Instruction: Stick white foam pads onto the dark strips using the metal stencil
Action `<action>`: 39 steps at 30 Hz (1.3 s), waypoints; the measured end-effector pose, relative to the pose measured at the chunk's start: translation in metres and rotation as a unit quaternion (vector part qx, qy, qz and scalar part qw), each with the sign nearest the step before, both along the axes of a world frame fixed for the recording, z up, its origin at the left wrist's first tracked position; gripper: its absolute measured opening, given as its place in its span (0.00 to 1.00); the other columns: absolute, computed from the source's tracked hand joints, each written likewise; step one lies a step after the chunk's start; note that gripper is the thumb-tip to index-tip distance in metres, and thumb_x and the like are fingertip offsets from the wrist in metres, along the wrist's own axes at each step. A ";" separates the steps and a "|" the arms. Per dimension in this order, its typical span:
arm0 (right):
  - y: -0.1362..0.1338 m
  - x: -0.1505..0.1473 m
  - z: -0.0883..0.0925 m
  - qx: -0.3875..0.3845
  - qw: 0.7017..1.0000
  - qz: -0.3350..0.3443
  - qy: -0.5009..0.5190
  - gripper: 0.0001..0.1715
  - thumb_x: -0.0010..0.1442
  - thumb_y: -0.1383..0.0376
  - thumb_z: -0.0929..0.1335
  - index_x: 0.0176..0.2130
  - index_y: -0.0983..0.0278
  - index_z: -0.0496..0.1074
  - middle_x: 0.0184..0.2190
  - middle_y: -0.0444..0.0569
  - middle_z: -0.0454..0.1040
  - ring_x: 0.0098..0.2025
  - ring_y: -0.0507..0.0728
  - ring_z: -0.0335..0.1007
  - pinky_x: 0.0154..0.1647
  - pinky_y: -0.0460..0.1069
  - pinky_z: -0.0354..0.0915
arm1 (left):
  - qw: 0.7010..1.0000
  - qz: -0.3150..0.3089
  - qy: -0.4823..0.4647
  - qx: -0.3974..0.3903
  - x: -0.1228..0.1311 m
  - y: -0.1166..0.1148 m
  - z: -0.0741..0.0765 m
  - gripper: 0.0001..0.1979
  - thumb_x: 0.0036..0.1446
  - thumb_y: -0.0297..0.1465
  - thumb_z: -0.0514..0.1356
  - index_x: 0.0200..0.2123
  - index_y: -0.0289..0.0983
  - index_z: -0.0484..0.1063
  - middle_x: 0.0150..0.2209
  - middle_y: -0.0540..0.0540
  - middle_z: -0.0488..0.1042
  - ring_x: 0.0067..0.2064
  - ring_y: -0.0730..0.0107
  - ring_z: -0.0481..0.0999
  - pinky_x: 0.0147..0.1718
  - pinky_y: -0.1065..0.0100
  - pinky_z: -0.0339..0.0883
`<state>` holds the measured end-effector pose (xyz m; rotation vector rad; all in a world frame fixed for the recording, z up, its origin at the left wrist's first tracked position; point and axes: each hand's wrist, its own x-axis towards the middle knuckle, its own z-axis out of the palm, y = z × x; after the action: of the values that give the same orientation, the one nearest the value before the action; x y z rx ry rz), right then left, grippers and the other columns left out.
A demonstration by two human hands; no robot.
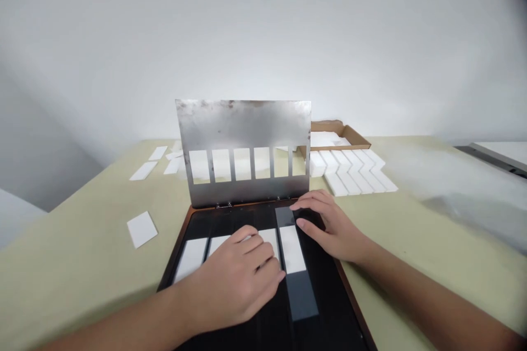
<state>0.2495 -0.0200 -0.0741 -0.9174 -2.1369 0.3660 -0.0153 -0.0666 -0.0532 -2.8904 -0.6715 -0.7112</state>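
On the counter point(78, 279) by a white wall point(263, 38), the open left hand point(234, 285) covers strips point(292, 249). The open right hand point(329, 227) rests beside them.

This looks like a small workshop: just beyond my right fingers point(308, 203) stands a slotted, hinged steel plate point(242, 126), with a cardboard tray point(340, 134) and rows of white blocks point(354, 173) on a pale green workbench point(82, 263).

A black tray point(329, 307) lies at the near edge of the table point(74, 263), with white strips point(292, 249) in it. A slotted metal plate point(242, 126) stands hinged along the tray's far side. Rows of white blocks point(354, 173) lie far right, before a cardboard box point(341, 134); loose white pieces point(142, 229) lie left.
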 end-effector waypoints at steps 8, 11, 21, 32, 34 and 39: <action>-0.010 0.003 0.009 -0.034 0.995 0.076 -0.053 0.12 0.66 0.64 0.71 0.50 0.58 0.77 0.49 0.49 0.80 0.56 0.62 0.69 0.64 0.62 0.58 | 0.999 -0.038 0.003 -0.005 -0.003 -0.003 0.000 0.13 0.72 0.30 0.61 0.55 0.35 0.78 0.53 0.42 0.82 0.53 0.54 0.77 0.58 0.52 0.61; -0.013 0.004 0.014 -0.026 0.993 0.085 -0.075 0.11 0.67 0.59 0.72 0.49 0.57 0.77 0.48 0.47 0.81 0.56 0.62 0.68 0.68 0.64 0.54 | 0.998 -0.038 0.018 -0.040 -0.002 -0.002 -0.002 0.14 0.74 0.33 0.59 0.56 0.34 0.79 0.52 0.44 0.82 0.52 0.55 0.76 0.59 0.52 0.59; -0.029 0.006 0.020 -0.042 0.966 0.122 -0.223 0.54 0.58 0.32 0.72 0.67 0.64 0.67 0.61 0.58 0.72 0.63 0.67 0.66 0.77 0.66 0.42 | 0.996 -0.039 0.013 -0.081 -0.001 -0.001 0.000 0.12 0.73 0.29 0.61 0.56 0.35 0.78 0.52 0.47 0.82 0.52 0.56 0.75 0.56 0.52 0.59; -0.031 0.007 0.026 -0.059 0.957 0.114 -0.260 0.37 0.72 0.44 0.66 0.69 0.63 0.68 0.63 0.54 0.74 0.65 0.65 0.61 0.76 0.65 0.33 | 0.997 -0.069 -0.017 -0.015 -0.003 -0.004 0.004 0.08 0.71 0.28 0.61 0.47 0.35 0.81 0.42 0.46 0.83 0.44 0.60 0.78 0.50 0.54 0.65; -0.032 0.006 0.026 -0.061 0.959 0.108 -0.254 0.33 0.73 0.47 0.67 0.68 0.62 0.69 0.62 0.53 0.75 0.64 0.64 0.63 0.76 0.65 0.35 | 0.996 -0.088 -0.013 0.001 -0.003 -0.006 0.004 0.08 0.71 0.29 0.63 0.47 0.35 0.82 0.41 0.47 0.83 0.43 0.61 0.79 0.49 0.54 0.65; -0.030 0.004 0.025 -0.033 0.969 0.099 -0.225 0.31 0.73 0.52 0.69 0.67 0.63 0.70 0.59 0.52 0.79 0.60 0.62 0.67 0.76 0.64 0.36 | 0.992 -0.124 0.001 -0.015 -0.001 -0.006 0.003 0.08 0.73 0.30 0.63 0.46 0.35 0.82 0.45 0.48 0.85 0.43 0.64 0.79 0.51 0.54 0.66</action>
<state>0.2539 -0.0505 -0.0491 -0.8879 -2.6600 0.3532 -0.0164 -0.0731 -0.0499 -3.0338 -0.3276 -0.7289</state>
